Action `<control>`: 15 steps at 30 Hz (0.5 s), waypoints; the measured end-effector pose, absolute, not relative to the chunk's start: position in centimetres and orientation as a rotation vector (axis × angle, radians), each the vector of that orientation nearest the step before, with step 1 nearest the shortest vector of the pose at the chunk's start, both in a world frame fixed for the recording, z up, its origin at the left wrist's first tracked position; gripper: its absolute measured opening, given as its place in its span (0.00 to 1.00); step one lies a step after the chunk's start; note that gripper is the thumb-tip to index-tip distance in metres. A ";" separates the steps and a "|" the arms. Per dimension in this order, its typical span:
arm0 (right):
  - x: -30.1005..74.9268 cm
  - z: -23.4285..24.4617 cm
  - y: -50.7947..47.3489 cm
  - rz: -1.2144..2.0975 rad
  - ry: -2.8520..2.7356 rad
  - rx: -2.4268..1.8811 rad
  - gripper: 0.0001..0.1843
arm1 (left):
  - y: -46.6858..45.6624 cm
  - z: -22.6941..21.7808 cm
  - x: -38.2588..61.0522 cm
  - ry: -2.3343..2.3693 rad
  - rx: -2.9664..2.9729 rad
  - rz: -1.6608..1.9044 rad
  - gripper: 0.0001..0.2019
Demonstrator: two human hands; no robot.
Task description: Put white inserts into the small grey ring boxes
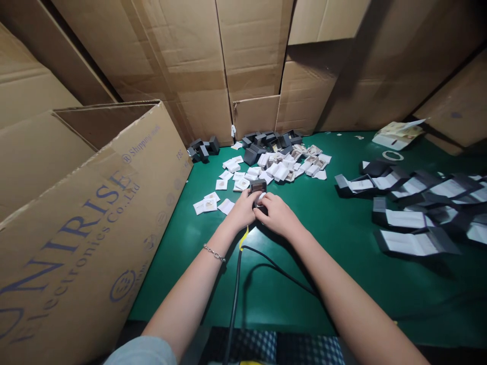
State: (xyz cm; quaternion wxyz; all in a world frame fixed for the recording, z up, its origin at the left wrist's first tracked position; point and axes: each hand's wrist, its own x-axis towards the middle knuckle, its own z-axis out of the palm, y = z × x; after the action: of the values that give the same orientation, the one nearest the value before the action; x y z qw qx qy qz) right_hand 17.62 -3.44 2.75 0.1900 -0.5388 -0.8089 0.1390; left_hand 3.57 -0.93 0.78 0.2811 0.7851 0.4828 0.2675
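Both my hands meet at the middle of the green table (327, 284) around a small dark grey box (258, 188). My left hand (241, 213) grips the box from the left, fingers curled on it. My right hand (277, 215) closes on it from the right and seems to press a small white insert into it. A thin chain bracelet (213, 252) sits on my left wrist. Just beyond the box lie several loose white insert cards (232, 175) and a heap of white pieces (294, 165), with small dark boxes (266, 141) behind them.
A large open printed carton (87, 213) stands at the left table edge. Cardboard sheets (251, 56) wall the back. Rows of flat dark sleeves with white panels (414, 203) lie at right. A black cable (236, 294) hangs below my arms. A tape roll (392, 155) and papers (397, 134) sit far right.
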 end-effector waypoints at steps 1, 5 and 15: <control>17.5 2.8 -3.4 0.391 -2.273 -1.528 0.13 | -0.9 0.8 3.6 1.289 2.109 0.717 0.26; 17.0 3.0 -3.1 0.382 -2.270 -1.594 0.14 | -0.8 0.5 3.6 1.267 2.134 0.725 0.25; 17.5 2.0 -3.5 0.308 -2.211 -1.510 0.12 | -0.8 -0.1 3.7 1.283 2.155 0.867 0.23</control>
State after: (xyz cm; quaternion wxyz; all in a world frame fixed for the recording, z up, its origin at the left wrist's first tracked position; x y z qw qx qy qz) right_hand 17.46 -3.47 2.02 0.2214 -0.5463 -0.8001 0.1115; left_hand 3.67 -0.83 -0.06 0.2415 0.7880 0.4691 0.3172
